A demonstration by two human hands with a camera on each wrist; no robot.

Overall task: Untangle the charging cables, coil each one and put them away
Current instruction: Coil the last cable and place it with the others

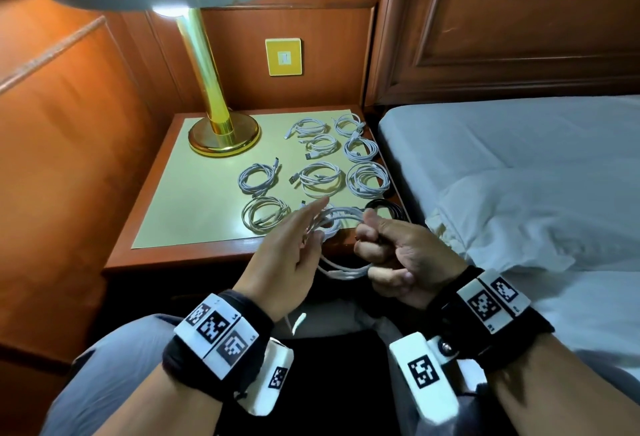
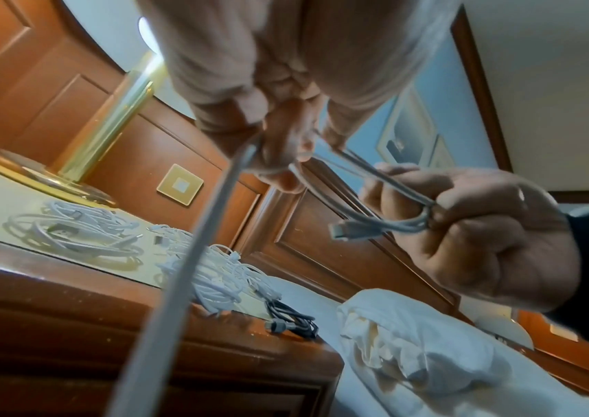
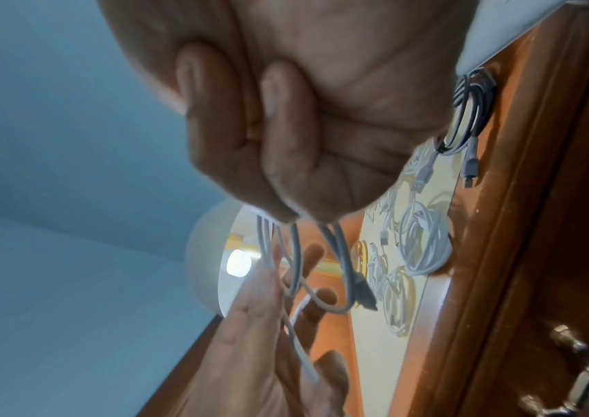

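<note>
A white charging cable (image 1: 346, 271) is stretched in loops between my two hands, just in front of the nightstand. My right hand (image 1: 391, 245) is a fist pinching several loops of it, and a plug (image 2: 343, 232) sticks out beside the fingers. My left hand (image 1: 287, 248) has its index finger stretched out while the other fingers hold a strand that runs through them and down toward my lap. The loose end (image 1: 299, 321) hangs between my knees. Several coiled white cables (image 1: 320, 177) and a coiled black cable (image 1: 384, 208) lie on the nightstand top (image 1: 180, 200).
A brass lamp (image 1: 214, 116) with a white shade stands at the back left of the nightstand. The bed (image 1: 519, 158) with a crumpled white sheet (image 1: 502, 220) is directly to the right. A drawer handle (image 3: 571, 375) shows on the nightstand front.
</note>
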